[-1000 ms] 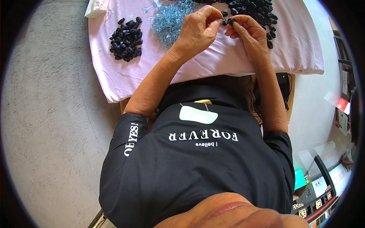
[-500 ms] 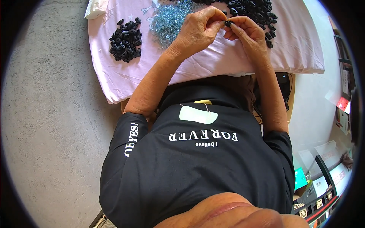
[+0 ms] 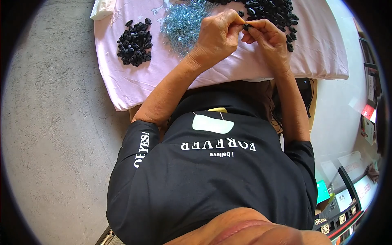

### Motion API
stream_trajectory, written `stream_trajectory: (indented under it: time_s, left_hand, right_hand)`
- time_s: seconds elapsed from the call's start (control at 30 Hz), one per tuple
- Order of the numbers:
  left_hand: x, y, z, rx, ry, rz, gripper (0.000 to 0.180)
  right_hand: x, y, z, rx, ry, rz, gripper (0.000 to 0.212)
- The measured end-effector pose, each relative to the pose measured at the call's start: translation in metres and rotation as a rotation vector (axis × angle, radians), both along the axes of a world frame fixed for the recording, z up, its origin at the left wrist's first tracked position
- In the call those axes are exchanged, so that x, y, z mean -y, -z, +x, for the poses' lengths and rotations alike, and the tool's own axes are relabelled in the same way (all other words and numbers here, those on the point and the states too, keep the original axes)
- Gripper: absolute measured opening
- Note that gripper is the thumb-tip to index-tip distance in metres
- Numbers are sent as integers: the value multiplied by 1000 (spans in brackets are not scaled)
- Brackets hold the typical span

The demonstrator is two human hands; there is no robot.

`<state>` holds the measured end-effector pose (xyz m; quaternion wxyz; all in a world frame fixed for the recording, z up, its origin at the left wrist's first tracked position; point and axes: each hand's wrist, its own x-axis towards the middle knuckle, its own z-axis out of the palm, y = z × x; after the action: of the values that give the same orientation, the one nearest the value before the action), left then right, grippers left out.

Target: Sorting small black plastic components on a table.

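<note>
Over the table's near side, both hands meet fingertip to fingertip. My right hand (image 3: 271, 43) pinches a small black ridged piece (image 3: 246, 27) between thumb and finger. My left hand (image 3: 219, 37) is closed in a pinch right beside that piece; whatever its fingertips hold is too small to make out. Behind my left hand lies a heap of tiny shiny, clear bluish pieces (image 3: 181, 28). A pile of similar black oval pieces (image 3: 274, 10) spreads beyond my right hand, and a smaller pile of black pieces (image 3: 135, 43) sits to the left.
A pale pink cloth (image 3: 326, 49) covers the table and hangs over its near edge. At the far left corner stands a white box-like object (image 3: 103, 9). Grey floor (image 3: 53, 102) lies to the left; shelves and boxes (image 3: 349, 200) line the right side.
Both hands have shifted very slightly nearer to me. The black piece between the fingertips has turned a little; the piles stay as they were.
</note>
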<state>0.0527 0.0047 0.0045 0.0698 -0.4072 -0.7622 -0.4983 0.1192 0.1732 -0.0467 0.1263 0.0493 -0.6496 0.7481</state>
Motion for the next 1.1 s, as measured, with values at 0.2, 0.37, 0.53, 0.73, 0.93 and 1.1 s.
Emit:
stream_trajectory:
  time_s: [0.2, 0.37, 0.53, 0.73, 0.93, 1.1]
  left_hand:
    - [-2, 1, 7, -24, -76, 25, 5]
    - [-2, 3, 7, -28, -77, 55, 6]
    - [6, 4, -1, 117, 101, -5, 20]
    - [14, 1, -10, 250, 207, -60, 25]
    - [16, -4, -18, 223, 272, -150, 35]
    - [14, -3, -22, 203, 312, -168, 38]
  right_hand:
    - [7, 0, 1, -15, 24, -9, 14]
    - [3, 1, 0, -27, 7, -60, 16]
    - [-4, 4, -2, -4, -46, -215, 20]
    - [-8, 4, 0, 113, -136, -277, 26]
    - [-6, 0, -1, 129, -158, -293, 30]
    - [-8, 0, -1, 135, -184, -280, 32]
